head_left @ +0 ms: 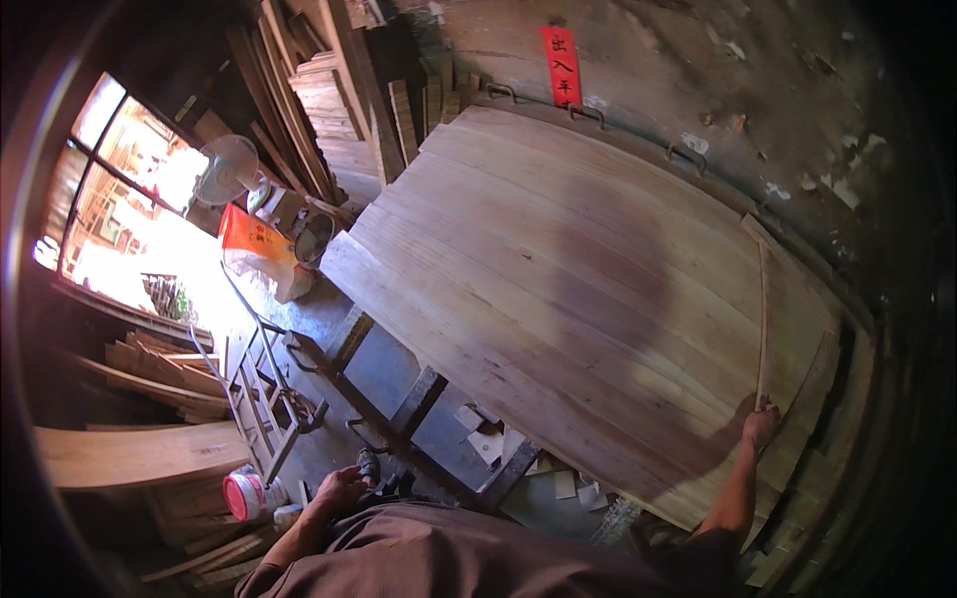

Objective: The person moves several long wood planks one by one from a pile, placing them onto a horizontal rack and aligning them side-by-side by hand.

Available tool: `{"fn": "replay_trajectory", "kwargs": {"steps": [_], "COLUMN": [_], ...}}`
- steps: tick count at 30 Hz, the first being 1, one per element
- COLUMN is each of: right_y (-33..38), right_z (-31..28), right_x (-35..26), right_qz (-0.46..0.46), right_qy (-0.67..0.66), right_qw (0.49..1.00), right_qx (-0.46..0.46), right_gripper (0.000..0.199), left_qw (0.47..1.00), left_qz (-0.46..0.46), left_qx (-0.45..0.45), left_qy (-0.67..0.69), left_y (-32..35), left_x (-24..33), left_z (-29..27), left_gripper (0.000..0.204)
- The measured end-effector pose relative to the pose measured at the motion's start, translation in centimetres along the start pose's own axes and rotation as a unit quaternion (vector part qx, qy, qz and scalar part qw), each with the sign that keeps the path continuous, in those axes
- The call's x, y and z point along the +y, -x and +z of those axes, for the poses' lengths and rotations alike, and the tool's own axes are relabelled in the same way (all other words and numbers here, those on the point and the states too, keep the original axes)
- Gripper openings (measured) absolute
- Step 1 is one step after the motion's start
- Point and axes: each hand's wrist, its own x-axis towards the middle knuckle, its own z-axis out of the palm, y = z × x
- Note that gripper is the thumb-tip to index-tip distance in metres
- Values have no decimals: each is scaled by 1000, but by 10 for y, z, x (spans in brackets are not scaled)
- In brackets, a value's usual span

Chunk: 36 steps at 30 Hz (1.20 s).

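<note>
1. Right hand: fingers closed around the lower end of a thin wooden strip. The strip runs up and away from the hand, lying along the right side of the plank panel that forms the worktop.
2. Left hand: low at the person's left, off the panel, curled loosely; whether it grips the dark object just beside it cannot be told.
3. Risk, strip: it is long, slender and held at one end only. A sideways push probably bows it or snaps it, and the free far end may skate across the boards.
4. Risk, reach: the right arm is stretched far out while the left hand gives the panel no support. A lean further forward could cost balance.
5. Risk, panel: its near edge overhangs dark frame rails, with gaps showing below. Weight pressed near that edge may tip or shift the boards.
6. Risk, floor: offcuts, a trolley and a pink-lidded pot lie near the feet; a step back could catch on them.
</note>
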Motion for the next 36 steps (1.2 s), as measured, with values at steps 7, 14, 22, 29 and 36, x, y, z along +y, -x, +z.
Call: {"fn": "replay_trajectory", "kwargs": {"steps": [7, 14, 22, 29, 36], "right_y": [-6, 206, 397, 395, 391], "right_z": [-8, -55, -78, -103, -82], "right_x": [13, 4, 129, 150, 209], "right_qz": [65, 112, 127, 207, 132], "right_qy": [-83, 110, 45, 184, 235], "right_qw": [956, 968, 967, 924, 946], "right_qx": [-272, -195, -216, -265, -178], "right_gripper": [52, 69, 48, 36, 31], "left_qw": [999, 993, 977, 964, 955], "left_qz": [13, 96, 186, 239, 247], "left_qx": [8, -8, 101, 116, 161], "left_qy": [29, -61, -2, 31, -23], "left_y": [-5, -24, -76, -86, -21], "left_x": [-58, -182, -183, -200, -183], "left_z": [0, -17, -66, -58, -60], "left_gripper": [55, 52, 43, 37, 34]}}
